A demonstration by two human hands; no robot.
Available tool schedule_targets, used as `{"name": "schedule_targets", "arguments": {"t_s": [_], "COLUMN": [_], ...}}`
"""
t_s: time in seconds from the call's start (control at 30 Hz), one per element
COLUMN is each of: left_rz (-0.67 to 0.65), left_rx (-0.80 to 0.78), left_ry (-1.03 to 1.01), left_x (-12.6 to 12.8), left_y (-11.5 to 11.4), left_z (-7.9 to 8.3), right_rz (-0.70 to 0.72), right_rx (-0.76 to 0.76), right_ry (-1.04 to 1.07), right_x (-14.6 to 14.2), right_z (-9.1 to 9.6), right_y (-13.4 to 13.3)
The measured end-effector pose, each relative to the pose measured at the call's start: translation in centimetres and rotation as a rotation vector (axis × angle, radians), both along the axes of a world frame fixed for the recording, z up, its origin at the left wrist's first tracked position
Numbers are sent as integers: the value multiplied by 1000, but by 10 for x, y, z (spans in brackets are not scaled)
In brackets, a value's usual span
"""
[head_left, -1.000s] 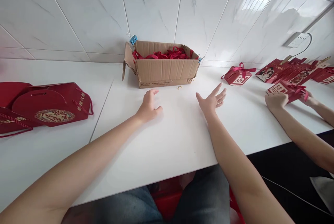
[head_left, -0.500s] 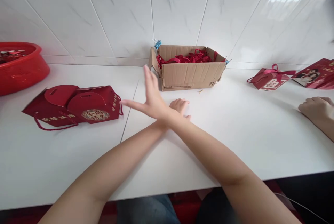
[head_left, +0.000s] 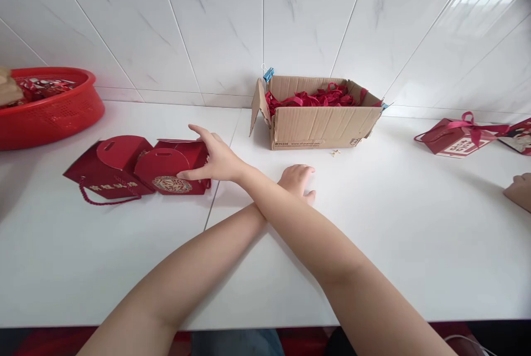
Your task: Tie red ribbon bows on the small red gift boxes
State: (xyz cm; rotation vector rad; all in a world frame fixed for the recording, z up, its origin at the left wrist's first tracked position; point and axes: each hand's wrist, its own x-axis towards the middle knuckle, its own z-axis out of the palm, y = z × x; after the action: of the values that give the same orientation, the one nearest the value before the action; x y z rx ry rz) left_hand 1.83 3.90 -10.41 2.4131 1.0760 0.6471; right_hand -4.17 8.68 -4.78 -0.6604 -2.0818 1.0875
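Note:
My arms are crossed over the white table. My right hand reaches left and grips the right end of a flat red gift box with a gold emblem, fingers over its top and thumb on its front. A second red gift box with a cord handle lies just left of it, partly under it. My left hand rests on the table behind my right forearm, fingers loosely curved and holding nothing.
An open cardboard box of red ribbons stands against the tiled wall, a blue clip on its corner. A red basket sits far left. A ribbon-tied red box lies right. Another person's hand shows at the right edge.
My right hand swung from the right across my left arm and closed on the red gift box. My view turned left, bringing the red basket into sight. My left hand stayed put.

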Motion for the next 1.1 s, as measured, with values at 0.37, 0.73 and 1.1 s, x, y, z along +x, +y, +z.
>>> {"name": "schedule_targets", "arguments": {"t_s": [0.37,0.73,1.1], "left_rz": [-360,-555,-533], "left_rx": [2,59,13], "left_ry": [75,20,-4], "left_x": [-1,11,11], "left_y": [-2,-40,-38], "left_z": [8,4,6], "right_rz": [-285,-394,-986], "right_rx": [110,-108,329], "right_ry": [5,-537,-515], "right_x": [130,250,245], "right_z": [37,62,61], "right_y": [-10,-15,26]}}
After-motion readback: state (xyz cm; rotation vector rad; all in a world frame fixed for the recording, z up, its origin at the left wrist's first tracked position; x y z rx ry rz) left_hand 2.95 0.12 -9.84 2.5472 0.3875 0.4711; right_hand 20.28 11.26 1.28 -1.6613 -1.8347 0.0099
